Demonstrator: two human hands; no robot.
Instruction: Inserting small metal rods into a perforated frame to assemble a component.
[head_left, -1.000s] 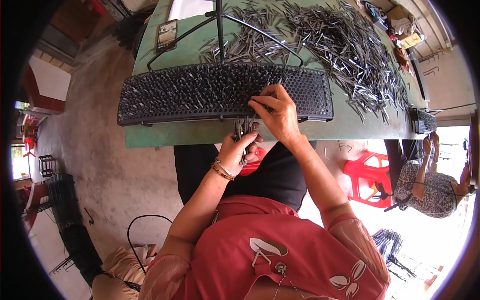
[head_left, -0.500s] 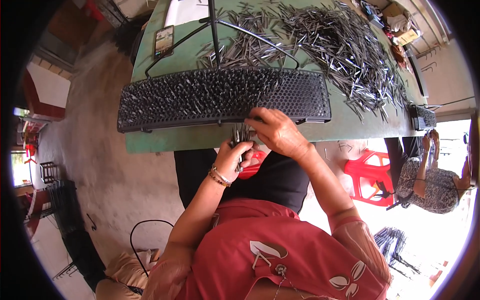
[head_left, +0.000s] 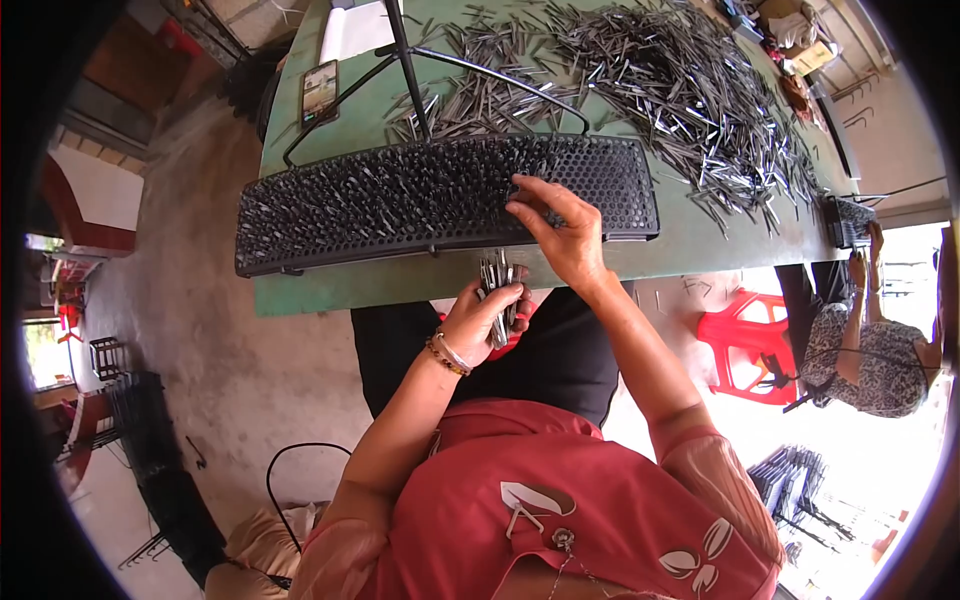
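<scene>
A long black perforated rack (head_left: 610,195) lies across the near edge of the green table, slightly arched. Thin dark metal strips (head_left: 350,205) stand upright in its holes over the left and middle, while the holes at its right end are bare. Below the rack, my left hand (head_left: 488,315) is closed round a bundle of similar strips (head_left: 497,275), tips pointing up. My right hand (head_left: 562,220) is over the rack, thumb and forefinger curled close together beside the last filled holes. Whatever those fingertips hold is too small and dark to make out.
A large heap of loose strips (head_left: 700,120) covers the green table (head_left: 340,290) behind the rack. Black rods (head_left: 410,85) rise from the rack. A phone (head_left: 319,90) lies at left. To the right are a red stool (head_left: 745,340) and a co-worker (head_left: 870,350) at another rack.
My right hand has gone from beside the left-hand bundle up and right onto the rack. My left hand, still gripping the bundle, has shifted slightly right and down.
</scene>
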